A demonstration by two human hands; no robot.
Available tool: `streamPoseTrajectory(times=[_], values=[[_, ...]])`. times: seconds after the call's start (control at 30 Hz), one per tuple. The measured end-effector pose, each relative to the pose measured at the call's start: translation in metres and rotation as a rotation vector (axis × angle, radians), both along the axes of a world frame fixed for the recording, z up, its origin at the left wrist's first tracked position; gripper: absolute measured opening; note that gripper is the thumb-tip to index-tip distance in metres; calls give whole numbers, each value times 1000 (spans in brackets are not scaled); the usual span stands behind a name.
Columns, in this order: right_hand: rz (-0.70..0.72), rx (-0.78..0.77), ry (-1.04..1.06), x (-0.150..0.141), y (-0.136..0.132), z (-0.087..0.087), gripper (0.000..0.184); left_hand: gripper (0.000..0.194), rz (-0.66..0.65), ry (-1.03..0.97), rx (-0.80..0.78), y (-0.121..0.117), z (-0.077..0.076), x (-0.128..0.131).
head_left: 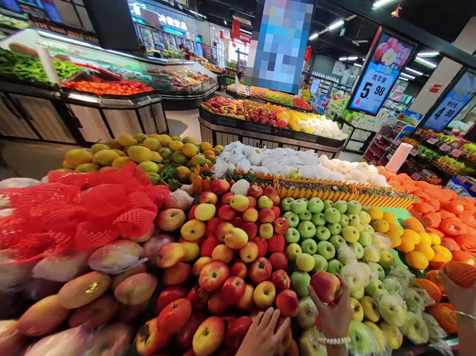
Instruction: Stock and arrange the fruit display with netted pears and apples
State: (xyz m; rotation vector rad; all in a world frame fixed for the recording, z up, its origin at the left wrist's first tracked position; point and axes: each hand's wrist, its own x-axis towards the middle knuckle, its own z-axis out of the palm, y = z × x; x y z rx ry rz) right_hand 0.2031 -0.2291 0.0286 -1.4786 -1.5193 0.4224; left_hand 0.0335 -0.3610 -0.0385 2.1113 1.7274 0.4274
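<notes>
My right hand [333,314] is closed around a red apple [326,285], held just above the pile where the red apples meet the green ones. A pale bead bracelet sits on that wrist. My left hand [259,347] lies on the heap of red-and-yellow apples [227,262] near the stand's front edge. Its fingers are spread over the fruit and grip nothing.
Green apples [317,223] and bagged pale fruit [386,302] lie to the right. Mangoes under red netting [74,217] fill the left. Another person's hand [459,294] with a bangle holds a netted orange [463,274] over the orange pile. Price signs [380,74] hang above.
</notes>
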Motion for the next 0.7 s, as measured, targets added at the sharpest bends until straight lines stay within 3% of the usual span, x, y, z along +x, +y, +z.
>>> streamPoseTrajectory(times=[0.1,0.23,0.33,0.43,0.57,0.7], values=[[113,-89,-28,2,-2,-2,92,83,65,22,2,0,-8,7],[280,-240,76,-12,-7,-1,81,85,45,-27,21,0,-3,3],[394,-305,79,-23,-11,3,68,88,144,-188,134,2,11,-7],[545,-354,59,-32,-18,8,68,89,257,-370,223,9,32,-17],[708,-341,56,-44,-29,13,75,96,202,-539,160,21,58,-29],[820,-341,191,-54,-31,20,74,82,275,-576,201,22,63,-47]])
